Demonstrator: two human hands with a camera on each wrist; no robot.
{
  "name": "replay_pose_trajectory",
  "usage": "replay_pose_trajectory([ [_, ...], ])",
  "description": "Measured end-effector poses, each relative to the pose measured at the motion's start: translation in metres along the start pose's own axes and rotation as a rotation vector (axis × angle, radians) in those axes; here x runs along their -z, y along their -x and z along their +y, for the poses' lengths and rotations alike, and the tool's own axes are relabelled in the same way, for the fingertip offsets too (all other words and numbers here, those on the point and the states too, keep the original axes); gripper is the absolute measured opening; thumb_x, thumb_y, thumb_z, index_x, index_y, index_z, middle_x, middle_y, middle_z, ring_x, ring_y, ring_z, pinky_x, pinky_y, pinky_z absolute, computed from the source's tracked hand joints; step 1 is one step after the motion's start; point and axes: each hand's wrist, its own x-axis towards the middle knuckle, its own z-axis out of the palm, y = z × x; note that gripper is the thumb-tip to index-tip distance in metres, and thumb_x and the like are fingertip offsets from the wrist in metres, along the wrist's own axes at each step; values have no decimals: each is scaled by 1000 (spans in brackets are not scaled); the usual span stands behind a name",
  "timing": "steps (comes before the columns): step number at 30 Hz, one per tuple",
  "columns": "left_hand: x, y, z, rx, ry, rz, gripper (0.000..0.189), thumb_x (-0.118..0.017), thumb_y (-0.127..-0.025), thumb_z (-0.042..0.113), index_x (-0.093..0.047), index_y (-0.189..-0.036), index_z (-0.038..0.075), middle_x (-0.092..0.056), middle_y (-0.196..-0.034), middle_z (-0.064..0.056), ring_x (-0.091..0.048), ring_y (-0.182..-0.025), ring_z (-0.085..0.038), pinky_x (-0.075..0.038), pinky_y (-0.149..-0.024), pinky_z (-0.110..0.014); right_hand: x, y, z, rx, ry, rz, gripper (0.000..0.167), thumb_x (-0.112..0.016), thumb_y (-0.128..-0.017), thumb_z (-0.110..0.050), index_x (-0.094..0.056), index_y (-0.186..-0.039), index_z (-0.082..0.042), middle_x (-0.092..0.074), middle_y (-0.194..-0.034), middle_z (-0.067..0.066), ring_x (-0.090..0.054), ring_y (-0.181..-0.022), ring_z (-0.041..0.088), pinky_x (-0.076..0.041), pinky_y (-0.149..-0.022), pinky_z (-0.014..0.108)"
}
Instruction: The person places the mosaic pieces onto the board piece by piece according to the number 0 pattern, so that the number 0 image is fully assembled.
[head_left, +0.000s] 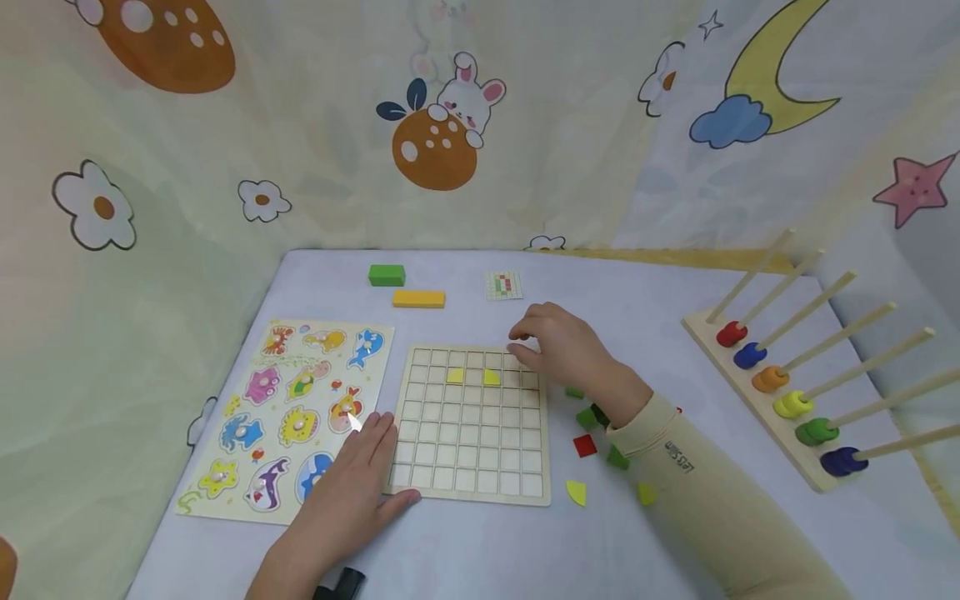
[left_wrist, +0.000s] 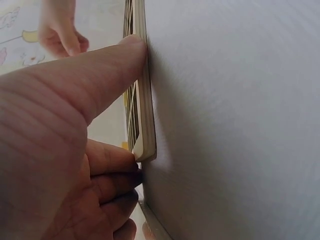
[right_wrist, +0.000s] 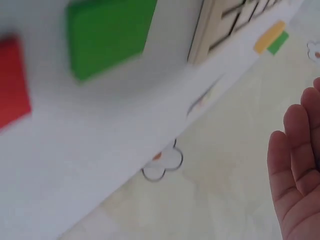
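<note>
A wooden grid board [head_left: 471, 497] lies flat on the white-covered table. Two yellow pieces, a left one [head_left: 455, 376] and a right one [head_left: 491, 378], sit in its upper cells. My left hand [head_left: 352, 479] rests at the board's lower left corner with fingers extended; in the left wrist view its thumb [left_wrist: 100, 75] touches the board's edge. Over the upper right corner hovers my right hand [head_left: 562, 343], fingers bent loosely and apart from the thumb, with nothing visible between them. Its palm side [right_wrist: 300, 175] shows at the edge of the right wrist view.
Right of the board lie a red square [head_left: 585, 446], a yellow quarter-round piece [head_left: 576, 492] and several green pieces [head_left: 587, 418]. An animal puzzle board [head_left: 251, 433] is at left. Behind are a patterned card [head_left: 503, 286], green block [head_left: 387, 275] and yellow block [head_left: 418, 298]. A pegged bead stand [head_left: 780, 417] stands right.
</note>
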Motion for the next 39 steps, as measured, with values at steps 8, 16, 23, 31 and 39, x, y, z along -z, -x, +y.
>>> replay_pose_trajectory([
  [8, 8, -2, 3, -4, 3, 1, 100, -74, -90, 61, -37, -161, 1, -30, -172, -15, -23, -162, -35, -29, -130, -55, 29, 20, 25, -5, 12, 49, 24, -78, -95, -26, -80, -111, -10, -72, -104, 5, -65, -102, 23, -60, -86, 39],
  [16, 8, -2, 3, 2, 17, -14, 100, -75, -90, 60, -36, -161, 1, -30, -172, -15, -22, -163, -35, -29, -130, -55, 32, 36, 38, -64, 48, 20, 25, -80, -93, -26, -80, -113, -10, -71, -105, 5, -63, -100, 22, -62, -85, 40],
  [23, 7, -2, 4, 9, 11, -29, 101, -76, -89, 60, -36, -162, 2, -29, -173, -14, -21, -163, -34, -28, -130, -55, 28, 48, 48, -103, 73, -26, 26, -82, -91, -25, -80, -111, -10, -71, -105, 7, -62, -98, 23, -63, -84, 41],
  [31, 6, -2, 5, 18, 20, -37, 102, -77, -88, 60, -35, -162, 3, -29, -173, -13, -21, -163, -34, -28, -130, -56, 23, 61, 59, -146, 105, -73, 26, -83, -90, -28, -81, -110, -11, -70, -102, 4, -62, -96, 22, -62, -84, 41],
  [39, 6, -2, 4, 19, 17, -48, 102, -75, -89, 61, -34, -163, 3, -28, -174, -12, -20, -164, -33, -27, -130, -55, 21, 79, 70, -198, 115, -135, 27, -84, -88, -28, -81, -109, -11, -71, -101, 4, -62, -95, 22, -62, -86, 43],
])
